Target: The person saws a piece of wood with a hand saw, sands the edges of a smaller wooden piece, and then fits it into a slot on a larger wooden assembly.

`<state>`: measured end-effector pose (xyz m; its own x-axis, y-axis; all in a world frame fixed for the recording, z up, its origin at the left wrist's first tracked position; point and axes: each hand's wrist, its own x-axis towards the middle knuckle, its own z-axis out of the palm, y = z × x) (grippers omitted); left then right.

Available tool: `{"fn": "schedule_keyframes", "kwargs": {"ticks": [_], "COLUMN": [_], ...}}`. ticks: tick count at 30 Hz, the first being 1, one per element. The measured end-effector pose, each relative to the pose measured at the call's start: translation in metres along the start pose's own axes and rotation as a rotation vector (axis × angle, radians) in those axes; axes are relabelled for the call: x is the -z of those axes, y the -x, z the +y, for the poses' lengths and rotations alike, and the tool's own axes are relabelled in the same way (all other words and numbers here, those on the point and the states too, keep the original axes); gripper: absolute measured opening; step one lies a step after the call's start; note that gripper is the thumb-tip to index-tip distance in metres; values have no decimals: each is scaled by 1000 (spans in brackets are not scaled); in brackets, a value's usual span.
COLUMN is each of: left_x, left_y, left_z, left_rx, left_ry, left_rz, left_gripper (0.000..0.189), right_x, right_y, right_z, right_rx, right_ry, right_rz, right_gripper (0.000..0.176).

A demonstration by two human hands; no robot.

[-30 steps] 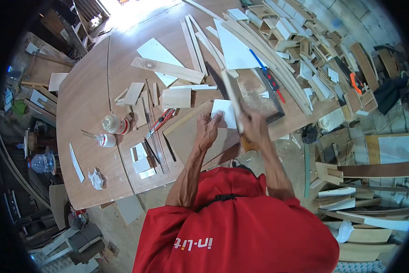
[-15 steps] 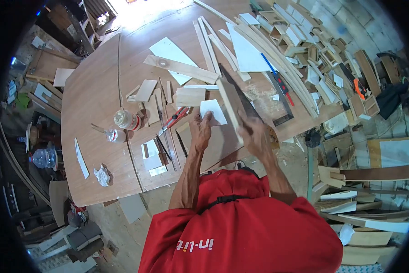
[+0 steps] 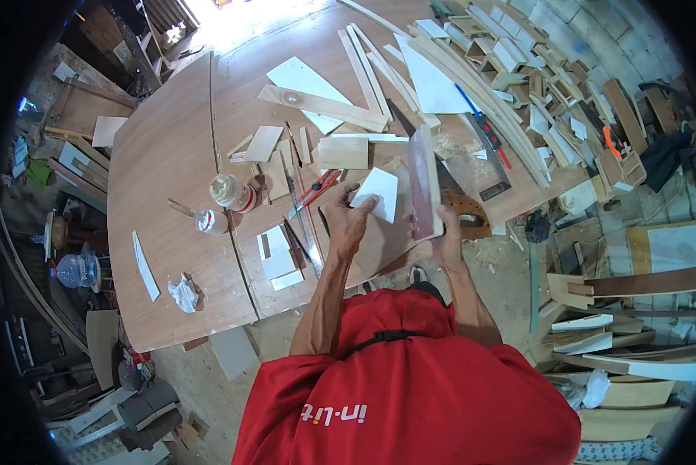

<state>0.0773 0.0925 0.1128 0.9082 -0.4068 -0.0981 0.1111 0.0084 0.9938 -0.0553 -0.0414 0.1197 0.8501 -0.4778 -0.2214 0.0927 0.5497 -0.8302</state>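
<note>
My left hand is closed on a small white board piece, with the thumb on its face. My right hand grips the lower end of a sanding board, a long wooden block with a reddish-brown face. That face is turned toward the white piece, and a small gap shows between them. Beyond the right hand lies a handsaw with a brown wooden handle, partly covered by the sanding board. A red utility knife rests left of my left hand.
Glue jars stand on the wooden table. A crumpled white tissue lies near its front edge. Wood strips, white panels and a black square are spread farther back. Small wooden boxes crowd the right.
The sanding board has been turned, so its reddish-brown face now shows. My right hand has shifted slightly down. The white piece has moved slightly right and is tilted differently in my left hand.
</note>
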Motion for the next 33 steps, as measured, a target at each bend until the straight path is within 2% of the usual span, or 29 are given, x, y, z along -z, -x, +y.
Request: {"fn": "schedule_keyframes", "kwargs": {"ticks": [1, 3, 4, 5, 7, 8, 9, 11, 13, 14, 15, 16, 17, 19, 23, 25, 26, 28, 31, 33], "left_x": [5, 13, 14, 15, 14, 15, 15, 17, 17, 17, 17, 17, 15, 11, 12, 14, 15, 16, 12, 7], "left_y": [-1, -1, -2, 0, 5, 5, 4, 2, 0, 1, 2, 3, 5, 12, 8, 6, 4, 1, 8, 16], "left_z": [-2, -3, -4, -3, 5, 5, 4, 2, 0, -1, 1, 3, 4, 11, -7, -14, -18, -17, -1, 5], "left_rx": [1, 245, 277, 277, 218, 217, 199, 178, 169, 171, 191, 210, 211, 127, 105, -72, -71, -161, -142, -191], "left_ry": [-2, 99, 130, 130, 347, 349, 363, 377, 234, 234, 251, 269, 269, 321, 225, -62, -63, -317, -273, -385], "left_rz": [-5, 60, 86, 80, 85, 84, 87, 91, 8, 5, -78, -160, -162, -222, -201, -61, -59, -6, -125, -85], "left_gripper": [37, 33, 36, 36, 34, 34, 34, 33, 31, 31, 30, 30, 30, 31, 31, 40, 40, 57, 66, 65], "right_x": [-4, -15, -14, -18, -29, -30, -34, -41, -48, -50, -52, -55, -52, -47, -44, -44, -46, -48, -43, -36], "right_y": [4, 16, 17, 20, 29, 32, 34, 38, 40, 41, 41, 41, 39, 33, 31, 31, 32, 37, 38, 32], "right_z": [-2, -10, -7, -8, -16, -17, -18, -19, -17, -15, -14, -13, -12, -10, -10, -10, -10, -14, -19, -22], "right_rx": [1, 220, 226, 228, 315, 311, 313, 464, 497, 522, 548, 509, 508, 437, 417, 372, 371, 414, 309, 289], "right_ry": [-2, 497, 575, 576, 739, 872, 874, 1147, 1187, 1282, 1377, 1404, 1405, 1453, 1436, 1408, 1407, 1446, 1403, 1419], "right_rz": [5, 39, 52, 58, 36, 53, 52, 51, 51, 51, 51, 80, 82, 142, 172, 166, 164, 97, 59, 111], "right_gripper": [59, 56, 55, 55, 57, 59, 59, 60, 63, 64, 65, 66, 66, 66, 64, 62, 62, 61, 58, 58]}}
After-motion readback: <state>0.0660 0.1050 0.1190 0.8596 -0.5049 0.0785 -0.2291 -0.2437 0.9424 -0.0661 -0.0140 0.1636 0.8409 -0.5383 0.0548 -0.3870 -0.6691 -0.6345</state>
